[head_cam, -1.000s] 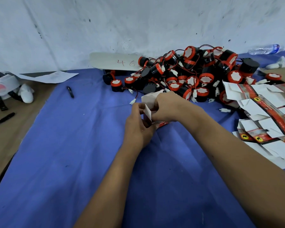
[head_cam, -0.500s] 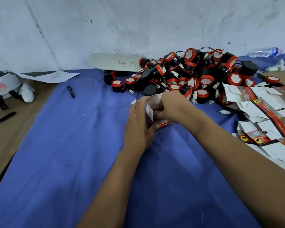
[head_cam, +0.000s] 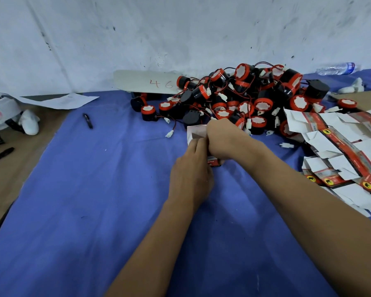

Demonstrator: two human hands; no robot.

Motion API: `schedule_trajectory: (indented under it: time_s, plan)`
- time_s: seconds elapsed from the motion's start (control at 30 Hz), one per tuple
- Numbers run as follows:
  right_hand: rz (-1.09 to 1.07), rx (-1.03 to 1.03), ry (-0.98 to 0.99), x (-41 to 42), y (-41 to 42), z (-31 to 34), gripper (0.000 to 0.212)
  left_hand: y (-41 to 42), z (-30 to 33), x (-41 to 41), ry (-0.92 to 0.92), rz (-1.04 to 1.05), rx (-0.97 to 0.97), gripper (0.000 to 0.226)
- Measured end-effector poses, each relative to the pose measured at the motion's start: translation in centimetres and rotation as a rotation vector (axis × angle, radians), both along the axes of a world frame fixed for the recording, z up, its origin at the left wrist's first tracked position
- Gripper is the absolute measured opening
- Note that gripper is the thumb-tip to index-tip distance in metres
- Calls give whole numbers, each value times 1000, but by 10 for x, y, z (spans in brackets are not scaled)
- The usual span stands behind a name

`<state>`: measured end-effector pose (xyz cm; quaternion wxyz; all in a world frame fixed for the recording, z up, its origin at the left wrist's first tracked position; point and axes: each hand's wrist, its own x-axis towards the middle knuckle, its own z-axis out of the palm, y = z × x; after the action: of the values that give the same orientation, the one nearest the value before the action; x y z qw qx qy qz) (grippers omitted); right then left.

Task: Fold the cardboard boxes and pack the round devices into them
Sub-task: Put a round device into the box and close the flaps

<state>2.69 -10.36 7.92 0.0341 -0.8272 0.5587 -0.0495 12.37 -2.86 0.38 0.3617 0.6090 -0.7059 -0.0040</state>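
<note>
Both hands meet in the middle of the blue cloth [head_cam: 94, 211], and they hold one small cardboard box [head_cam: 196, 132] between them. The left hand [head_cam: 191, 176] has its fingers [head_cam: 194, 146] curled up against the near side of the box. The right hand [head_cam: 221, 142] is bent into a fist over the top of the box, and it grips the box too. The fingertips of both hands are tucked under or behind the box, so how they pinch it is hard to see.

Only a little of the box shows. A white flap sticks up just past the fingers, and a red corner with small print peeks out below the right hand. The rest is hidden by the two hands.

Just behind the fingers lies the pile of round devices [head_cam: 244, 97], black with red rings and thin wires. To the right of the fingers lies a heap of flat boxes [head_cam: 341, 151], white with red stripes, and part of it is cut off at the edge of the view.

Far to the left of the fingers a black pen [head_cam: 87, 120] lies on the cloth. Behind the pile a cardboard strip [head_cam: 146, 82] with "46" leans at the wall. A water bottle [head_cam: 337, 68] lies far off to the right.
</note>
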Motion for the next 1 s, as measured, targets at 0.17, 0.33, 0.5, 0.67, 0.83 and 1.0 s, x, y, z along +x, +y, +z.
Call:
schedule_trajectory:
  time_s: [0.17,0.33,0.5,0.67,0.83,1.0]
  plan:
    - [-7,199,-100,-12,-3,11,8,0,-3,-1,-209,277,115,24]
    - [11,295,-58,-14,1,22,31,-1,-5,-5,-199,234,154,28]
    - [-41,194,-213,-29,5,33,28,-1,0,-7,-206,204,174,18]
    - [-31,-100,-297,-32,9,43,17,-2,2,-9,-286,223,202,20]
    - [77,-81,-257,-26,10,34,27,-3,0,-10,-275,214,205,21]
    - [148,-146,-41,-16,6,13,20,-2,1,-10,-252,204,234,21]
